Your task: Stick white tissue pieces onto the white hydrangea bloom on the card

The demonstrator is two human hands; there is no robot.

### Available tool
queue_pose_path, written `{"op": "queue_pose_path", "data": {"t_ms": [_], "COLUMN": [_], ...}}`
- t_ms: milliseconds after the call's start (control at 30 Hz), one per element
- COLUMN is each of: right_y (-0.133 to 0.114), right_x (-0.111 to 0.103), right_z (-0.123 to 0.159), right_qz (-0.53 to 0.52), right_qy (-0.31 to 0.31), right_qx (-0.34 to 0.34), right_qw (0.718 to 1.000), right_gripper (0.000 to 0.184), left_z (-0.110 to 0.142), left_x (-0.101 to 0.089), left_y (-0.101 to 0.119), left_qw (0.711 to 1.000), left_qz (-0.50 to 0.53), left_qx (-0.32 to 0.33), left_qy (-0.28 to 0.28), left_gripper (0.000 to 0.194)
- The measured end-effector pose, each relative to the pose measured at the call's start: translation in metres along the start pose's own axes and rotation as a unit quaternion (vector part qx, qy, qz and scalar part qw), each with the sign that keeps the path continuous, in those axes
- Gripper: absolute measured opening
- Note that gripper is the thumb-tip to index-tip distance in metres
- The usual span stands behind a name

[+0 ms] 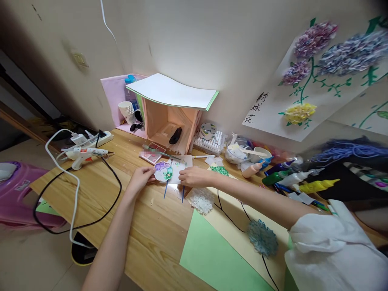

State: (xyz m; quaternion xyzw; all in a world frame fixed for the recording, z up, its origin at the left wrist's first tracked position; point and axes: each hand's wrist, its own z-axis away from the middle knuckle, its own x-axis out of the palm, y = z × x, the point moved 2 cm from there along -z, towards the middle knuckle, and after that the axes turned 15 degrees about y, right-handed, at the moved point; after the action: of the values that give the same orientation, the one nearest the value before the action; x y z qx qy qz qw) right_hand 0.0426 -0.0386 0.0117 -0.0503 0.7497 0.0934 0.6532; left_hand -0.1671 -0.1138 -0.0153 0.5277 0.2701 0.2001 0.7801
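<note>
My left hand pinches the left edge of a white flower-shaped paint palette with purple and green paint in it. My right hand is closed just right of the palette, over a paint-spotted white paper; what its fingers hold is hidden. One thin blue stick shows below the right fingertips, and another blue stick shows below the palette. Beneath my right forearm lies a cream sheet bearing a white fluffy flower, a blue-grey one and black stem lines.
A glue gun with looping cables lies at the left by a power strip. Behind stands an open cardboard box. Cotton swabs, cups and several paint bottles line the back right. A green sheet lies in front.
</note>
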Motion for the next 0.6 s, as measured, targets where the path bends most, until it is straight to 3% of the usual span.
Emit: {"op": "queue_pose_path", "data": {"t_ms": [233,367,467,600], "right_y": [-0.001,-0.002,-0.003,-0.008], "right_x": [-0.003,-0.01,-0.025,-0.06], "right_z": [-0.014,-0.012,0.001,0.033], "right_qz": [0.003,0.013,0.035,0.056], "right_qy": [-0.036,-0.022,0.043,0.221], "right_qx": [-0.084,-0.087,-0.042,0.047], "right_qw": [0.996,0.996,0.998,0.973], "right_gripper": [0.014,0.016,0.013,0.013], "left_z": [0.001,0.0,0.0,0.007], "left_x": [-0.004,-0.008,-0.009,-0.005], "left_y": [0.004,0.008,0.009,0.014], "left_qw": [0.998,0.997,0.997,0.998], "left_qz": [0.035,0.042,0.042,0.039], "left_qx": [-0.036,-0.048,-0.045,-0.024], "left_qy": [0.024,0.041,0.049,0.038], "left_gripper": [0.012,0.005,0.004,0.009]}}
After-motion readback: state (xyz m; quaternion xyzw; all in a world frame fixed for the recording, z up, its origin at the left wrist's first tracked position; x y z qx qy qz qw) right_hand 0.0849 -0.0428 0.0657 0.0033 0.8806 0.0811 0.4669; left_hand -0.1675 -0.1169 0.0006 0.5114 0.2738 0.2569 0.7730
